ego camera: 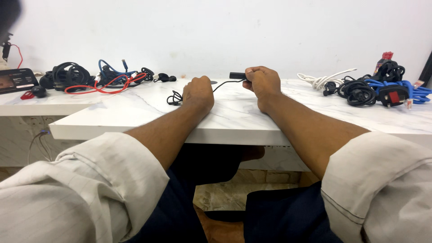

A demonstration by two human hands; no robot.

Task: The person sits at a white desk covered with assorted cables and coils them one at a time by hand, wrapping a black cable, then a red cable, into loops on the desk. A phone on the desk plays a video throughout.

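Observation:
My left hand [198,91] rests fisted on the white marble table [135,112], closed on a thin black cable [174,97] that loops out beside it to the left. My right hand [262,83] is also closed, pinching the same cable's black plug end [237,75], which pokes out to the left of the fingers. The cable runs between the two hands across the tabletop. Both forearms lie over the table's front edge, with white sleeves rolled up near the camera.
A heap of black, red and blue cables [96,77] lies at the back left next to a dark device [17,80]. At the back right sit a white cord [325,79], black power leads [360,91] and blue cables [414,93].

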